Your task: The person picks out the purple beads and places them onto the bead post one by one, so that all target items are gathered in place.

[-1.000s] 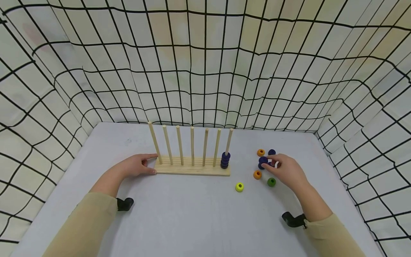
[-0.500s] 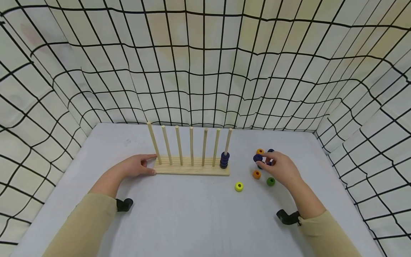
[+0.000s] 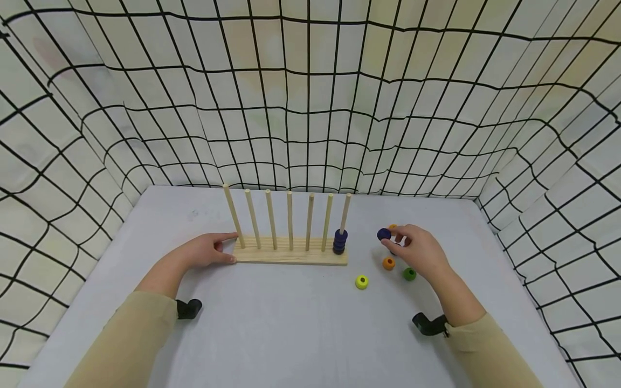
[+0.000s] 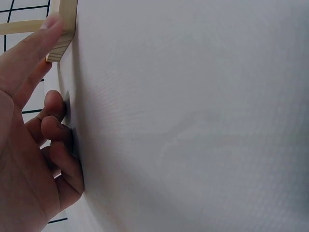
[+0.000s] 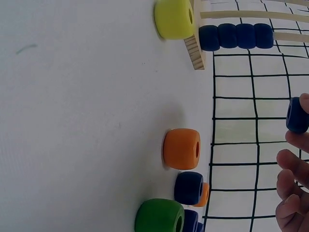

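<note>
A wooden peg stand (image 3: 291, 258) with a row of upright dowels stands on the table, several dark blue beads (image 3: 340, 242) stacked on its rightmost dowel. At the stand's left end, my left hand (image 3: 206, 250) grips the base between thumb and index finger; its other fingers are curled in the left wrist view. My right hand (image 3: 421, 252) pinches a dark blue bead (image 3: 384, 234) by thumb and fingertips, above the loose beads. In the right wrist view this held bead (image 5: 296, 116) is off the table. The hand partly covers the loose beads in the head view.
Loose on the white table (image 3: 291, 323) lie a yellow bead (image 3: 361, 282), an orange bead (image 3: 388, 263) and a green bead (image 3: 409, 274). Behind them are more blue beads (image 5: 188, 187) and another orange one (image 5: 205, 195). Black netting (image 3: 310, 124) encloses the table's back and sides.
My right hand has lifted the blue bead away from the loose beads and moved it left toward the stand. The left hand stays at the stand's end.
</note>
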### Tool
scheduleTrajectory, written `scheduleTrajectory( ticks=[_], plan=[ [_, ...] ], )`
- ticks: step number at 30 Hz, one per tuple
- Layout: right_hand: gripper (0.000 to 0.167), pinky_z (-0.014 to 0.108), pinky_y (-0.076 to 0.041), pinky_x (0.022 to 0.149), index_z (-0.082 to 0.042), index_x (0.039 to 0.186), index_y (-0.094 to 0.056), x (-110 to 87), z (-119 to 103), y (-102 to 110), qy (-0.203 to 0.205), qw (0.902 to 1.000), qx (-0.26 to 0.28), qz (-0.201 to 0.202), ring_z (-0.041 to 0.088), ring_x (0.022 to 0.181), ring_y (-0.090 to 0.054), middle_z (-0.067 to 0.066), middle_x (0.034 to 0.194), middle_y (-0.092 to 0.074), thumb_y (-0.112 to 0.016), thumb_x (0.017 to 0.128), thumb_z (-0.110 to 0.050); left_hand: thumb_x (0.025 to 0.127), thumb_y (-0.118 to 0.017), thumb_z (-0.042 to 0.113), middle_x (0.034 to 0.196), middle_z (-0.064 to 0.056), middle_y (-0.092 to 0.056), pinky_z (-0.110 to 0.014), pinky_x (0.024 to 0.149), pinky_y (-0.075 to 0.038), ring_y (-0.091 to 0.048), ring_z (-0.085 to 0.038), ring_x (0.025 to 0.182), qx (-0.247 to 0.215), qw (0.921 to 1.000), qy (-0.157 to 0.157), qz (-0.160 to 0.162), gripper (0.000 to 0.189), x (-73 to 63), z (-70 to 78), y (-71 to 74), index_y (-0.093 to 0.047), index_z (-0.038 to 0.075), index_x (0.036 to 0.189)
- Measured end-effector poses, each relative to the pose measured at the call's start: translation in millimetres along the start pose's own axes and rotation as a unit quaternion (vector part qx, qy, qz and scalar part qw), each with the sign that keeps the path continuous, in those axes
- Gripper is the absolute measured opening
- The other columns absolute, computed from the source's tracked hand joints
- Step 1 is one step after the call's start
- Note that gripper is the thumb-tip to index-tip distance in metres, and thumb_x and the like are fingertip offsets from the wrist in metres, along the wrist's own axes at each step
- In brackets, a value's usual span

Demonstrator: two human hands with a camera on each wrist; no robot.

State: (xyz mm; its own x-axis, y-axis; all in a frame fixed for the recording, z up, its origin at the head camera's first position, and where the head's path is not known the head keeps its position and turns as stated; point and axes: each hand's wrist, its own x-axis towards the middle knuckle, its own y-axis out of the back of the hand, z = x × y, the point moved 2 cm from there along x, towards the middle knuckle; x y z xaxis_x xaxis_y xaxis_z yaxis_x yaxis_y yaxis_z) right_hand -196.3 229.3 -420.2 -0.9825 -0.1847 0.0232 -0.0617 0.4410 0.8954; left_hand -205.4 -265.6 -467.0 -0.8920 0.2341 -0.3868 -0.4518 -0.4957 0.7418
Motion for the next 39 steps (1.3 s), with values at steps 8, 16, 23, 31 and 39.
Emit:
scheduleTrajectory(
  ticks=[8, 16, 23, 31, 39],
  plan=[
    [0.05, 0.033, -0.042, 0.064, -0.017, 0.131, -0.066, 3.0, -8, 3, -0.002, 1.0, 0.003, 0.002, 0.021, 0.086, -0.051, 0.004, 0.101, -0.061, -0.067, 0.092, -0.048, 0.086, -0.077, 0.039, 0.081, -0.005, -0.043, -0.035, 0.065, -0.032, -0.041, -0.02, 0.073, -0.001, 1.0, 0.002, -0.003, 0.079, -0.6, 1.9, 0.6, -0.042, 0.01, 0.151],
    [0.054, 0.034, -0.044, 0.067, -0.016, 0.132, -0.065, 7.3, -18, 5, -0.002, 0.9998, 0.015, 0.013, 0.022, 0.087, -0.053, 0.004, 0.102, -0.063, -0.066, 0.092, -0.052, 0.086, -0.077, 0.037, 0.081, -0.005, -0.043, -0.035, 0.065, -0.032, -0.04, -0.02, 0.073, -0.002, 1.0, -0.002, -0.001, 0.078, -1.7, 0.5, -0.3, -0.043, 0.009, 0.15],
    [0.057, 0.034, -0.045, 0.068, -0.015, 0.132, -0.065, 10.5, -25, 6, 0.003, 0.9994, 0.025, 0.025, 0.022, 0.088, -0.054, 0.004, 0.102, -0.063, -0.064, 0.092, -0.055, 0.086, -0.077, 0.038, 0.08, -0.005, -0.043, -0.035, 0.065, -0.032, -0.04, -0.02, 0.072, 0.002, 1.0, -0.01, 0.001, 0.078, 0.6, -0.6, 0.0, -0.043, 0.009, 0.15],
    [0.051, 0.034, -0.045, 0.069, -0.017, 0.132, -0.065, 12.7, -36, 11, 0.017, 0.9987, 0.033, 0.035, 0.022, 0.088, -0.053, 0.004, 0.101, -0.063, -0.066, 0.093, -0.049, 0.086, -0.077, 0.037, 0.079, -0.004, -0.043, -0.034, 0.064, -0.032, -0.04, -0.019, 0.071, 0.001, 0.9999, -0.014, 0.0, 0.078, -1.4, 1.2, 0.7, -0.043, 0.007, 0.15],
    [0.048, 0.034, -0.044, 0.065, -0.017, 0.13, -0.066, 13.2, -48, 16, 0.029, 0.9977, 0.04, 0.046, 0.021, 0.085, -0.052, 0.004, 0.103, -0.063, -0.066, 0.093, -0.048, 0.086, -0.077, 0.037, 0.079, -0.004, -0.044, -0.034, 0.064, -0.032, -0.04, -0.019, 0.07, -0.001, 0.9999, -0.015, 0.0, 0.078, -2.3, 3.4, 1.1, -0.043, 0.007, 0.15]
  ],
)
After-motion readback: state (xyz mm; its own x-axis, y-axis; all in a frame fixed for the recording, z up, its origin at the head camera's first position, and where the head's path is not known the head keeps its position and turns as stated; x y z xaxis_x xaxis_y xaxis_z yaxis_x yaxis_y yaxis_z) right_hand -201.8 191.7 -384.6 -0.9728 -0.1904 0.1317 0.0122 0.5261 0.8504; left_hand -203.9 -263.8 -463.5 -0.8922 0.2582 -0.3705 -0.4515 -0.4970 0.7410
